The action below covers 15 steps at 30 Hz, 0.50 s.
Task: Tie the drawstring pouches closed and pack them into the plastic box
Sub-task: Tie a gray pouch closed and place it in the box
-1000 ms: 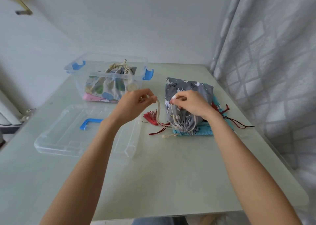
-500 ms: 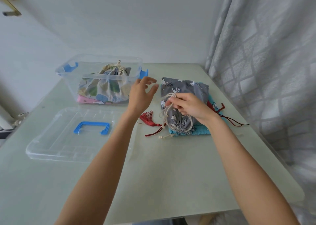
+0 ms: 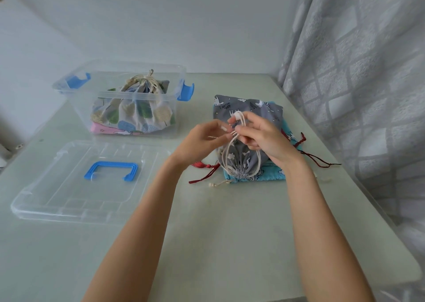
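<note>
At the far left of the table (image 3: 230,244) lay the clear lid (image 3: 76,186) with its blue handle, flat and apart from everything else. Behind it stood the plastic box (image 3: 128,88), open, blue latches swung out, and already holding a tied leaf-print pouch (image 3: 135,115) on top of a pink one (image 3: 103,129) (two packed, by the look of it). Moving right, the left hand (image 3: 202,140) hovered above the table with its fingertips brought together at the cream drawstring (image 3: 226,159), pinching or just about to pinch a strand near the right hand's; the exact contact was too small to tell for certain. The right hand (image 3: 264,138) held the cord's loops gathered up between thumb and curled fingers, lifted over the grey unicorn pouch (image 3: 243,108), whose mouth was drawn into tight pleats facing the person. That pouch lay on a turquoise pouch (image 3: 264,177) with dark red cords (image 3: 317,161) trailing to the right and a red tassel (image 3: 202,165) to the left, both near the curtain (image 3: 356,83) side. The step in hand appeared to be knotting the grey pouch's cord. To do it well, the right hand should probably keep tension on the loops so the pleats stay cinched, while the left passes one strand through and pulls snug close to the gathered mouth; slack would likely let the opening relax, and the red cords underneath ought to be kept out of the knot.
</note>
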### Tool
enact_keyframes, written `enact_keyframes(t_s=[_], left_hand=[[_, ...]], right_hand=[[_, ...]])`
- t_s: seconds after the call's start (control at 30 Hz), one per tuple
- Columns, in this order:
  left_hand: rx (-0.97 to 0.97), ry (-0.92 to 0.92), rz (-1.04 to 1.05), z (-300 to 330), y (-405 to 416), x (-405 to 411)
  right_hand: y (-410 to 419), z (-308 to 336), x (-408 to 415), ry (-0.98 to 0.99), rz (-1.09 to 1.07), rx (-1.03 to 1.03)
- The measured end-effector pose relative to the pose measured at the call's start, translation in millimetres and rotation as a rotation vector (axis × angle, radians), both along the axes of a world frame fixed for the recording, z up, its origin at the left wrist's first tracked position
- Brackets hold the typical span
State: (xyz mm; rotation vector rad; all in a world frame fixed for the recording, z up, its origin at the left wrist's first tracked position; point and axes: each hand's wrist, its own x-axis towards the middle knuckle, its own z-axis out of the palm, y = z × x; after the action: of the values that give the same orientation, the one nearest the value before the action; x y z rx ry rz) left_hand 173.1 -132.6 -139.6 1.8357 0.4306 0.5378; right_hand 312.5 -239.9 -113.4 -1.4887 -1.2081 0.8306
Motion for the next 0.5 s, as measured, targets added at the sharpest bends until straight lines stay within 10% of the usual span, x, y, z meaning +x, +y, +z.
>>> enact_keyframes(t_s=[0.2,0.5], left_hand=[[-0.004,-0.052,0.176,4.5,-3.4,-9.2],[-0.210,0.074,0.054,-1.8,-15.9,-10.6]], right_hand=[[-0.2,-23.7,11.0,-0.035,-0.077,-0.038],[-13.0,-28.6,7.5,0.455,-0.045,0.119]])
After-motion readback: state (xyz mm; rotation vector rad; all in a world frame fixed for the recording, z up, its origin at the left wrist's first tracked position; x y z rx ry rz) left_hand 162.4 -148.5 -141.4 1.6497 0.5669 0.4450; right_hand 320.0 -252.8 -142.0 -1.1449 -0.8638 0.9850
